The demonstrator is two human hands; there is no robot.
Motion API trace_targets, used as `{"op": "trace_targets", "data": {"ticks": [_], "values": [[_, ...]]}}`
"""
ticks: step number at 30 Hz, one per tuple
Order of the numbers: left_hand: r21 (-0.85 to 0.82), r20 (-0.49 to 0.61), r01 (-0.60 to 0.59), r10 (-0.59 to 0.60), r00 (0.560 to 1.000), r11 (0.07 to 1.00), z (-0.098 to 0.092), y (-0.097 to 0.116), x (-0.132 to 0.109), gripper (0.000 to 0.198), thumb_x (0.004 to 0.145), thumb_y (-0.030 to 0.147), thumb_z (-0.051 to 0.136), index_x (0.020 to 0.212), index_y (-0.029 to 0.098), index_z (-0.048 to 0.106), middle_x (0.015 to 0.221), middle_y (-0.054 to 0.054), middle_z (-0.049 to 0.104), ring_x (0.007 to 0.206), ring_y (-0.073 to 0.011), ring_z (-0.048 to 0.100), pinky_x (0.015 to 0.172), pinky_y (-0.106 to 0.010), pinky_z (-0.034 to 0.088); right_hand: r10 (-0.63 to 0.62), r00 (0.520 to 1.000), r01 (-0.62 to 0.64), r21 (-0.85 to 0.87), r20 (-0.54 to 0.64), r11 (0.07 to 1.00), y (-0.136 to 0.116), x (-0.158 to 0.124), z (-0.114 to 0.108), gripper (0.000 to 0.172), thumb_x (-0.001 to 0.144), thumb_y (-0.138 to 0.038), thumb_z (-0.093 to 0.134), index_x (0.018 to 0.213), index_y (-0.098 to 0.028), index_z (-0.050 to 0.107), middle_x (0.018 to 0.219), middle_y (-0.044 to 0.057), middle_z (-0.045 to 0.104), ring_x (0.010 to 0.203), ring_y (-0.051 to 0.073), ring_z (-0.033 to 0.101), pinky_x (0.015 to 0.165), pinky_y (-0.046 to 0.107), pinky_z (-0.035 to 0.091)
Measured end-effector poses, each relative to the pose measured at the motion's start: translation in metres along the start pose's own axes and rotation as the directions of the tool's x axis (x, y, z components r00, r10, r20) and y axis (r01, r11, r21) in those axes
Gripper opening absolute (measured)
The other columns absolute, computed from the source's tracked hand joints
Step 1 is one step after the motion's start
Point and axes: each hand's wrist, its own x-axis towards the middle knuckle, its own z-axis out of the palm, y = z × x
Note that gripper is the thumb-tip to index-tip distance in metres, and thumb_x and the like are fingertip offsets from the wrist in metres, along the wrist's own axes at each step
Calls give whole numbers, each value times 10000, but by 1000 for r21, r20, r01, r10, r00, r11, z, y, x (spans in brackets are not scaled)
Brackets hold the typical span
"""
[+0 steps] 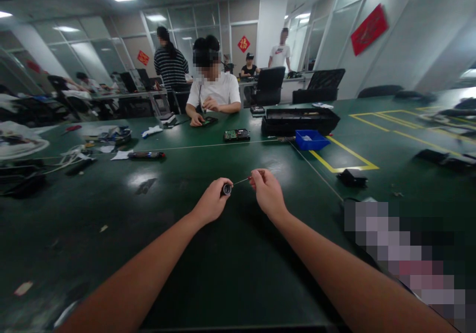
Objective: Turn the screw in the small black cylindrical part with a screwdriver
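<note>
Over the middle of the green table [238, 273], my left hand [213, 201] is closed around a small black cylinder [226, 189]. A round, lens-like end with a pale ring faces me, and the rest is hidden by my fingers. To its right, my right hand [267, 191] pinches a thin screwdriver [241, 180] with a red part at the fingers. Its slim metal shaft points left to the side of the cylinder. Whether the tip touches the cylinder cannot be made out.
Beyond my hands lie a circuit-board device [237, 134], a blue bin [311, 140] and a long black case [301, 121]. A dark tool [147, 155] lies left, a black block [352, 177] right. Across the table, a person in white [225, 94] handles a board.
</note>
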Motion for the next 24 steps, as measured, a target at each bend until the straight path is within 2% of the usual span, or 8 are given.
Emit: {"op": "trace_targets", "data": {"ticks": [2,4,7,9,11,14,24], "values": [[45,8,-48,48,999,998,-3,-7,1,278,844,85,608,1091,210,637,1180,-68,636,1151,-231,554,1057,-423,412,-8,999,11,-95,38,995,-4,-1,-2,389,942,-543,503,790,-211,637,717,25,667,680,187,617,668,327,449],[56,-4,-72,72,997,996,-5,-13,2,303,836,88,641,1103,228,662,1215,-55,642,1187,-234,545,1089,-432,394,-6,997,15,-110,77,994,-7,-3,-3,420,919,-576,537,729,-212,622,650,12,641,619,177,596,632,321,435],[35,-29,-24,25,999,999,-5,-16,2,360,846,125,663,1186,244,653,1233,-52,646,1183,-236,562,1079,-434,414,-12,995,6,54,103,999,-10,-5,-3,383,905,-555,569,751,-209,629,633,-1,619,583,161,572,600,309,446],[19,-48,5,-4,999,1000,-5,-17,1,380,845,139,672,1211,237,644,1237,-56,647,1173,-237,575,1069,-432,427,-20,996,4,192,85,981,-10,-5,-3,328,909,-510,574,819,-204,651,696,11,643,623,161,592,621,308,477],[8,-61,11,-10,998,1000,-5,-17,1,366,844,144,677,1199,227,650,1230,-59,652,1166,-238,583,1066,-429,432,-24,997,5,258,69,966,-10,-5,-2,294,904,-481,584,893,-200,669,787,34,681,698,171,629,675,318,510],[-5,-64,14,-15,998,1000,-6,-17,1,349,850,159,676,1191,233,661,1225,-57,657,1169,-238,587,1072,-433,429,-26,997,7,239,74,971,-12,-6,-1,305,893,-484,594,950,-196,675,858,58,709,760,184,658,732,336,531],[-28,-70,25,-27,997,999,-7,-16,0,370,870,196,669,1236,245,655,1276,-53,653,1212,-238,580,1111,-442,401,-77,997,74,110,28,991,-9,-9,0,289,942,-464,536,967,-200,649,876,65,720,797,196,676,756,347,526]]}}
